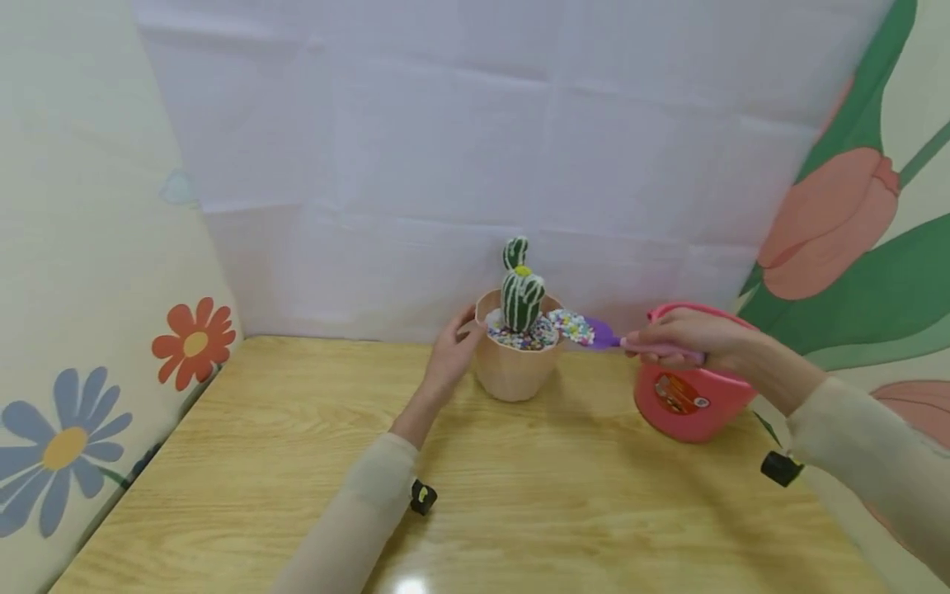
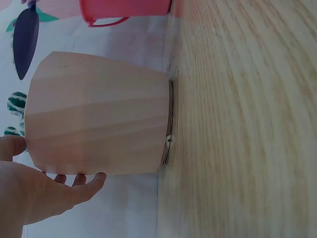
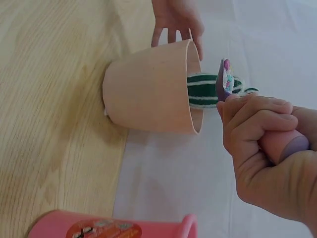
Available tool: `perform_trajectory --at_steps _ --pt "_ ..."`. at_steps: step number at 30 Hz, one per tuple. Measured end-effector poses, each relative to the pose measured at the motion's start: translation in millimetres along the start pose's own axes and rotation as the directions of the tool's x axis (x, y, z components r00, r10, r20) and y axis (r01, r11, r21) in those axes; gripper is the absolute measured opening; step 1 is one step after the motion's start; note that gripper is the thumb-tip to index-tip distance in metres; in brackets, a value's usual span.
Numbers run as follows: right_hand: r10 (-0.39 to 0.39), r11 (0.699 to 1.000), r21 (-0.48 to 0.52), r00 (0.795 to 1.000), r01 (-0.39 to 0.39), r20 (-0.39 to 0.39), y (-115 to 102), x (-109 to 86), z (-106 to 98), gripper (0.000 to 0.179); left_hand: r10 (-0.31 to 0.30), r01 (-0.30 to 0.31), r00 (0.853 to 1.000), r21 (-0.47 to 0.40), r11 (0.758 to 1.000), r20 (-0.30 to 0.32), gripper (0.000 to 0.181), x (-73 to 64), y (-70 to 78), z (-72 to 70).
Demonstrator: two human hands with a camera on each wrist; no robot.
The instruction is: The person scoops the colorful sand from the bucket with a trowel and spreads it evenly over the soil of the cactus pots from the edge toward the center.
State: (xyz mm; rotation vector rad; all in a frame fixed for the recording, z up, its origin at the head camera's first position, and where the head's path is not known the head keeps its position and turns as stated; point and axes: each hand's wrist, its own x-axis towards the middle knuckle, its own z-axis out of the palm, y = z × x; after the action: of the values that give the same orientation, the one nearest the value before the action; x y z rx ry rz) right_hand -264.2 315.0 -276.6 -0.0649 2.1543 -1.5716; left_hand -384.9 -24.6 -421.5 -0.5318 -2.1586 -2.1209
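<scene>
A peach flower pot (image 1: pixel 512 373) stands near the back of the table, holding a knitted green-and-white cactus (image 1: pixel 522 304) amid colourful pebbles (image 1: pixel 529 337). My left hand (image 1: pixel 451 356) holds the pot's left side at the rim, with the thumb (image 2: pixel 12 147) at the rim edge and the fingers along the outer wall. My right hand (image 1: pixel 686 337) grips the pink handle of a small purple trowel (image 1: pixel 603 333). A heap of white and coloured pebbles (image 3: pixel 227 75) lies on its blade, which is raised by the pot's right rim.
Right of the pot stands a pink bucket (image 1: pixel 686 404) with an orange label, under my right hand. A white cloth (image 1: pixel 371 247) hangs behind the wooden table (image 1: pixel 297 429). Flower-patterned walls (image 1: pixel 89 272) flank both sides.
</scene>
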Motion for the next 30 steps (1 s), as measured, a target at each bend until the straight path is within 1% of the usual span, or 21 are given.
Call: perform_trajectory --at_steps 2,5,8,10,14,18,25,27,30 --pt "-0.003 1.0 -0.024 1.0 0.003 -0.002 -0.8 7.6 5.5 0.034 0.002 -0.002 1.0 -0.008 1.0 -0.007 0.059 0.8 -1.9 0.3" --pt "0.029 0.999 -0.045 1.0 -0.029 -0.013 -0.7 18.4 13.5 0.034 -0.011 0.01 1.0 -0.033 0.999 -0.011 0.058 -0.1 -2.6 1.3" --pt "0.059 0.996 -0.059 0.998 -0.06 -0.009 -0.1 28.8 21.6 0.033 -0.026 0.025 1.0 -0.068 0.997 -0.016 0.056 -1.7 -2.4 2.4" --pt "0.061 0.996 -0.068 0.998 -0.06 0.007 -0.2 35.6 27.0 0.033 -0.023 0.021 1.0 -0.085 0.996 -0.02 0.055 -2.3 -2.5 2.9" --pt "0.055 0.998 -0.044 0.998 -0.054 0.027 -0.9 48.4 36.8 0.03 -0.017 0.014 0.999 -0.1 0.995 -0.035 0.052 -3.5 -2.4 3.2" --pt "0.051 0.999 -0.002 0.997 -0.051 0.062 -0.2 59.3 44.2 0.029 -0.03 0.025 0.998 -0.101 0.995 -0.052 0.05 -6.2 -2.3 4.4" --pt "0.039 0.999 0.013 0.993 -0.041 0.115 -1.9 74.3 56.2 0.028 -0.04 0.031 0.997 -0.123 0.992 -0.07 0.049 -7.6 -1.3 5.8" --pt "0.038 0.999 0.019 0.991 -0.04 0.126 -3.0 78.4 60.0 0.029 -0.054 0.042 0.995 -0.139 0.989 -0.087 0.047 -7.4 -0.6 6.0" --pt "0.033 0.999 0.039 0.991 -0.038 0.132 -4.4 84.4 65.5 0.029 -0.096 0.075 0.988 -0.17 0.983 -0.12 0.043 -7.2 0.5 5.8"
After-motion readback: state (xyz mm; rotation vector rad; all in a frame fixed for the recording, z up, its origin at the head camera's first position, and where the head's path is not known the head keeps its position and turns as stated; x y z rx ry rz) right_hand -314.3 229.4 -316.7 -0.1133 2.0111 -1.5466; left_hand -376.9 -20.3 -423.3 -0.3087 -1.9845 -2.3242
